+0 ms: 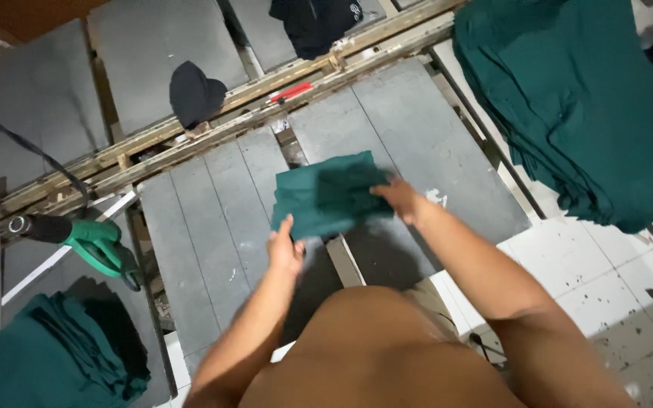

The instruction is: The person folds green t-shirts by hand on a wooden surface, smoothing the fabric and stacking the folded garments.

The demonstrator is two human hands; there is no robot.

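- Grey slatted desk point(213, 219) fills the middle of the head view, wooden rails run diagonally behind it, white tiled floor point(591, 264) sits at lower right.
- We hold one folded dark green cloth piece point(326, 198) just above the desk, roughly at its centre.
- Our left hand point(285, 253) pinches the piece's lower left corner, thumb on top, fingers underneath and closed on the fabric.
- Our right hand point(400, 200) grips the right edge, fingers clenched on the cloth; fingertips mostly hidden by the fabric.
- Piece looks folded into a rough rectangle, top edge still uneven, so we judge the fold as partly done, not squared off.
- It is not set down on any pile yet.
- Big heap of the same green fabric point(583, 106) lies at upper right, well apart from the hands.
- Smaller green stack point(47, 355) sits at lower left, edges layered; we cannot tell which pile is worked and which is raw.
- Judging by heap size, plenty of pieces remain either way.
- Green-handled tool point(92, 242) with a black hose lies left of the desk, untouched.
- Black cap point(194, 94) rests on the rail behind, a red pen-like item point(291, 92) is near it, dark garment point(315, 23) at top.
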